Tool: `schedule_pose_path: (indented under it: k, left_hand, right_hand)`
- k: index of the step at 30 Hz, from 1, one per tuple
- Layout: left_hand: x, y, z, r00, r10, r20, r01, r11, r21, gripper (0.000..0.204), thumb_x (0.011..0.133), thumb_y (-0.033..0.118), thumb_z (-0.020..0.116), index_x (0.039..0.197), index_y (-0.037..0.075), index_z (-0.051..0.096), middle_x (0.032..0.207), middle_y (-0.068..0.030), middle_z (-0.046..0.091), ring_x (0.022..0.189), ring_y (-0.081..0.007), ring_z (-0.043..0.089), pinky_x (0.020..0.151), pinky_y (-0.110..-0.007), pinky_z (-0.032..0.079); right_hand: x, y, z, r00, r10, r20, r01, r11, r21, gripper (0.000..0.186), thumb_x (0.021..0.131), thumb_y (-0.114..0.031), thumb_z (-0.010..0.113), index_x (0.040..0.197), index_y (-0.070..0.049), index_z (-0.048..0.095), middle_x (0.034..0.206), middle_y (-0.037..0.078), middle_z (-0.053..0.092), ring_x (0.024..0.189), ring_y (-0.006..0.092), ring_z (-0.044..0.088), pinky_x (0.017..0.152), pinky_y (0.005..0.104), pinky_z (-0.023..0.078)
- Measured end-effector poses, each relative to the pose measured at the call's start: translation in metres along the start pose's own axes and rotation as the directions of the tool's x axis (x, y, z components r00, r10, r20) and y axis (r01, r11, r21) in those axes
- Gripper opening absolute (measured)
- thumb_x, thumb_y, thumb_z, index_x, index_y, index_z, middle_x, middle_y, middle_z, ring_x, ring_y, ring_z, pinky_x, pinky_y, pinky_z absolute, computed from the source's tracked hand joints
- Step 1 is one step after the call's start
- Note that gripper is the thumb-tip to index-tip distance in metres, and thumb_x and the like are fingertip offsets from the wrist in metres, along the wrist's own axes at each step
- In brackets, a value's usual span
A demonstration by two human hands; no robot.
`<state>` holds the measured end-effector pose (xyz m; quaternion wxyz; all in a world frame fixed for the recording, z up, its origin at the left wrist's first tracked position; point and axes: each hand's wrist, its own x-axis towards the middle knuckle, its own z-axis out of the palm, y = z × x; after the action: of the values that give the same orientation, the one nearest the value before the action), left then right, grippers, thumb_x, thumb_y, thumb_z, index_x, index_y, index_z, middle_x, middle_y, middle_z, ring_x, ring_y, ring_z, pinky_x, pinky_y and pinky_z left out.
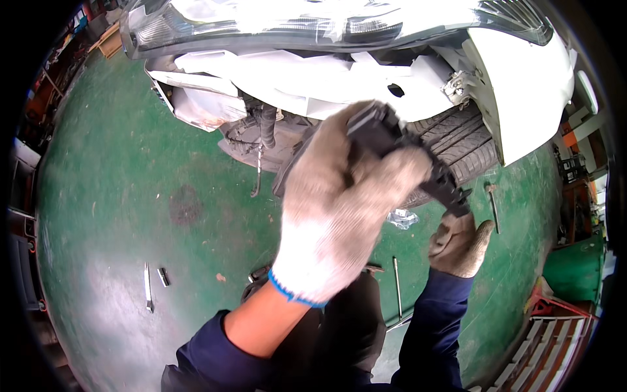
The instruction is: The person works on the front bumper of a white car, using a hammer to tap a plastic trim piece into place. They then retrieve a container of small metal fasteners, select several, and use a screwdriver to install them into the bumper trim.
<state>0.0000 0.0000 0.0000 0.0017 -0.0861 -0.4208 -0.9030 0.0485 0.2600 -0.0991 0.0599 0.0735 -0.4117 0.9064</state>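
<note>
A long black plastic bracket (pixel 441 181) is held up slantwise in front of the car. My left hand (pixel 333 202), in a cream knitted glove with a blue cuff, is closed around its upper end, the thumb lying across it. At the lower right end is my gloved right hand (pixel 457 245), its fingers curled against the bracket and its thumb standing apart. Behind the bracket are the white front body panel (pixel 274 81) of the car, with the bumper off, and a black tire (pixel 460 140). The left hand hides part of the wheel area.
A hammer (pixel 492 208) lies on the green floor at right, a long metal bar (pixel 398 287) nearer me. A clear plastic bag (pixel 401 219) rests below the tire. Left are a flat metal tool (pixel 148 287) and a socket (pixel 163 277). A green bin (pixel 575 268) stands far right.
</note>
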Motion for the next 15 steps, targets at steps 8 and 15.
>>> schedule_pose_path:
  k: [8,15]
  left_hand:
    - [0.048,-0.014,0.042,0.989,0.143,0.026,-0.141,0.989,-0.049,0.021,0.09,0.008,0.069,0.106,-0.002,0.061,0.083,-0.0002,0.061,0.073,-0.0074,0.052,0.066,-0.025,0.047]
    - [0.064,-0.033,0.062,0.97,0.244,-0.005,-0.243,0.962,-0.124,0.02,0.09,0.005,0.064,0.108,-0.004,0.061,0.087,-0.0061,0.067,0.075,-0.0098,0.058,0.071,-0.026,0.049]
  right_hand:
    - [0.046,-0.031,-0.005,0.979,-0.174,-0.107,0.164,0.982,-0.096,0.045,0.1,-0.024,0.067,0.136,0.001,0.055,0.116,0.017,0.068,0.093,0.0223,0.07,0.077,0.0349,0.063]
    - [0.059,-0.037,-0.019,0.974,-0.208,-0.095,0.205,0.978,-0.038,0.035,0.101,-0.021,0.066,0.129,-0.001,0.062,0.112,0.016,0.07,0.092,0.0208,0.067,0.082,0.0345,0.061]
